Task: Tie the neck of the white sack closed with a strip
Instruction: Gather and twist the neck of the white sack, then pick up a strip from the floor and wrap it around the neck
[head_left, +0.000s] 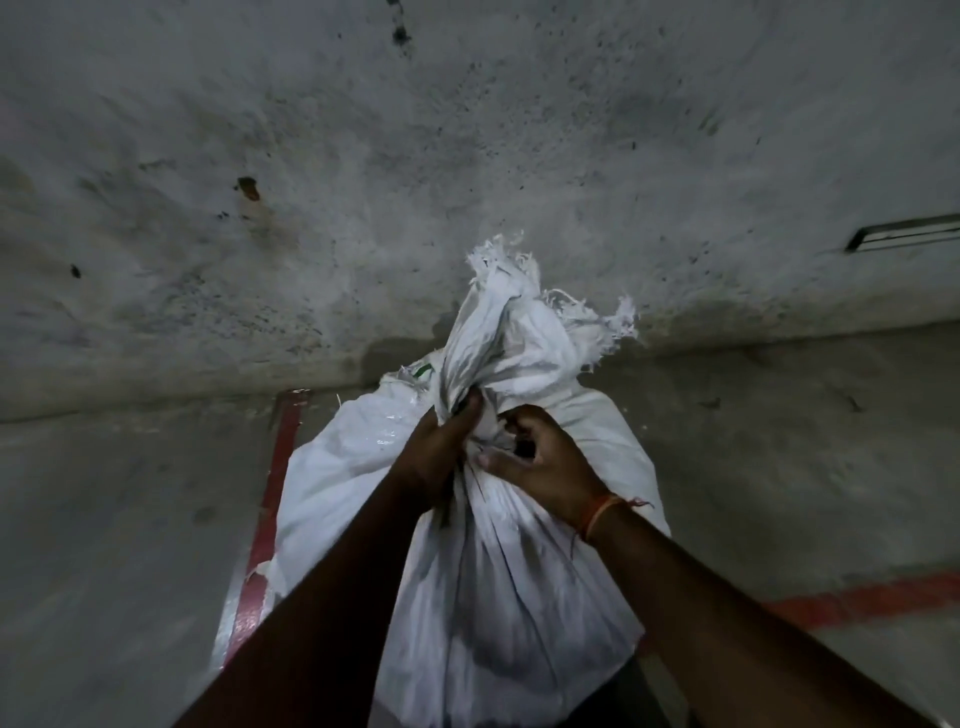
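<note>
The white sack (498, 597) stands upright on the concrete floor (130, 519), close in front of me and just before the stained grey wall (363, 130). Its neck (485, 415) is bunched tight, and above the bunch the loose top (514, 322) flares up with frayed white threads along its edge. My left hand (434, 452) grips the neck from the left, fingers curled round the gathered cloth with the thumb laid up along it. My right hand (540, 462) sits against the neck on the other side, its fingers (511, 418) curled and pinching something small and pale at the gather (whether that is the strip or only a fold of the sack, I cannot tell). The two hands almost touch. An orange thread band (600, 512) circles my right wrist. Behind the sack a second white sack (374, 431) leans, with a bit of green print (423, 370) showing near its top. A red painted line (270, 499) runs along the floor on the left, partly hidden by the sacks, and another red line (857, 603) crosses the floor on the right. High on the right of the wall is a narrow slot (904, 234).
</note>
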